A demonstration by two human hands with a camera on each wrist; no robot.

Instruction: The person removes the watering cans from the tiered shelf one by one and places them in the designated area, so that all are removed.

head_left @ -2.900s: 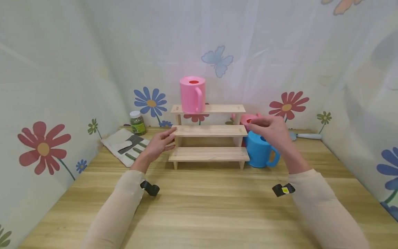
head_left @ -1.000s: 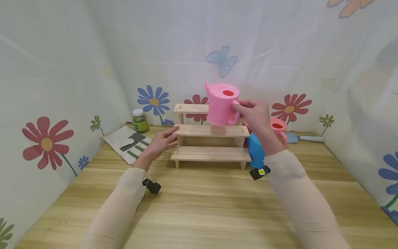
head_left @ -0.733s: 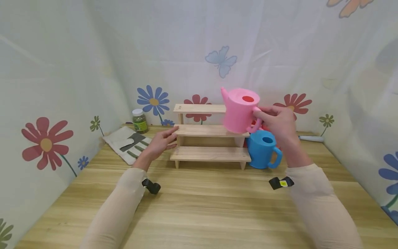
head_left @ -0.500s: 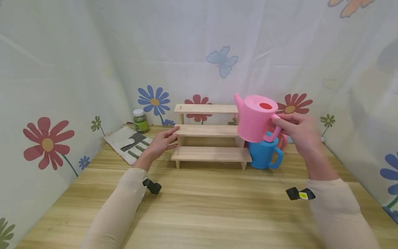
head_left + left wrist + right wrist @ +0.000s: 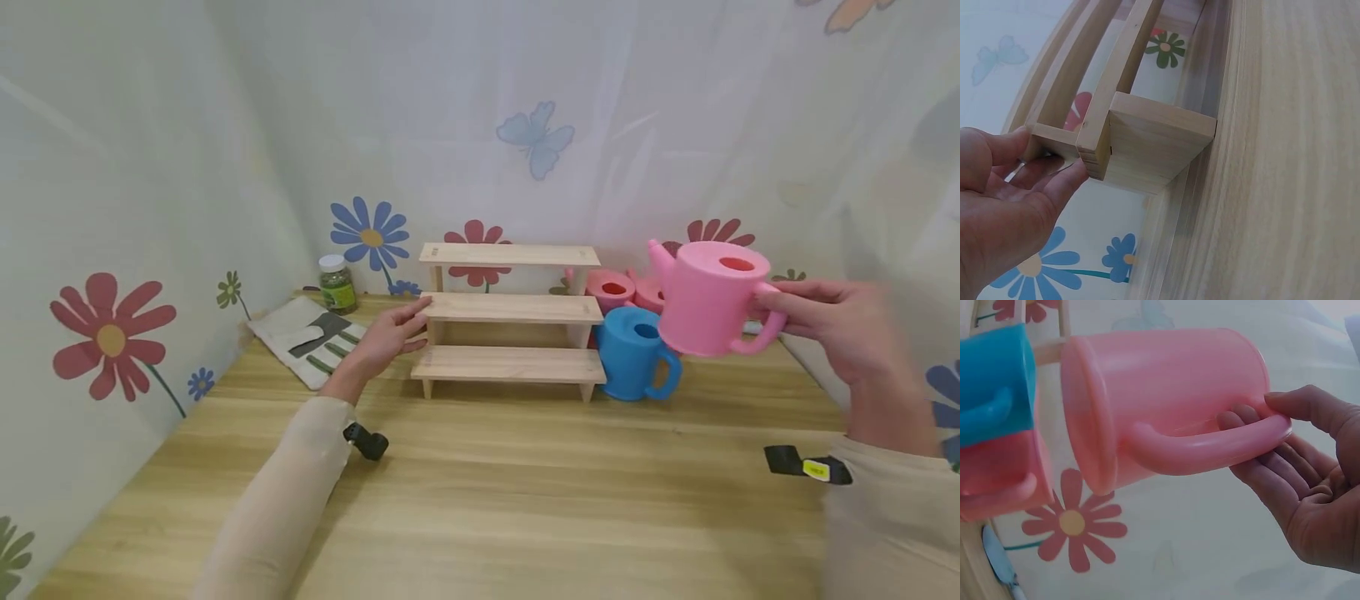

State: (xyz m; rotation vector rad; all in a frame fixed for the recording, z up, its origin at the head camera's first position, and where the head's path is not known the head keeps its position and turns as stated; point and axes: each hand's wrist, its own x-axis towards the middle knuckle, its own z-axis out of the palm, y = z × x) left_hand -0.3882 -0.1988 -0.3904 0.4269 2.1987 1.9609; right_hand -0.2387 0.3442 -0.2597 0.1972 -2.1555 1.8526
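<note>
My right hand (image 5: pixel 840 333) holds a pink toy watering can (image 5: pixel 708 300) by its handle, in the air right of the stepped wooden stand (image 5: pixel 510 308). Its spout points left, and the round hole on top shows red inside. In the right wrist view, the thumb presses the top of the handle (image 5: pixel 1210 450) while the fingers curl round it. At the stand's left end my left hand (image 5: pixel 386 342) grips the edge of the middle step, some fingers hidden behind the wood in the left wrist view. A blue watering can (image 5: pixel 626 354) stands against the stand's right end.
Two more pink watering cans sit behind the blue one, the nearer to the stand showing its top (image 5: pixel 600 287). A glove (image 5: pixel 300 333) and a white-lidded jar (image 5: pixel 337 285) lie at the left back. A light blue tool (image 5: pixel 999 553) is partly hidden on the right.
My right hand has taken the pink watering can off the top step and carried it right and somewhat lower, past the blue one. My left hand has stayed at the stand.
</note>
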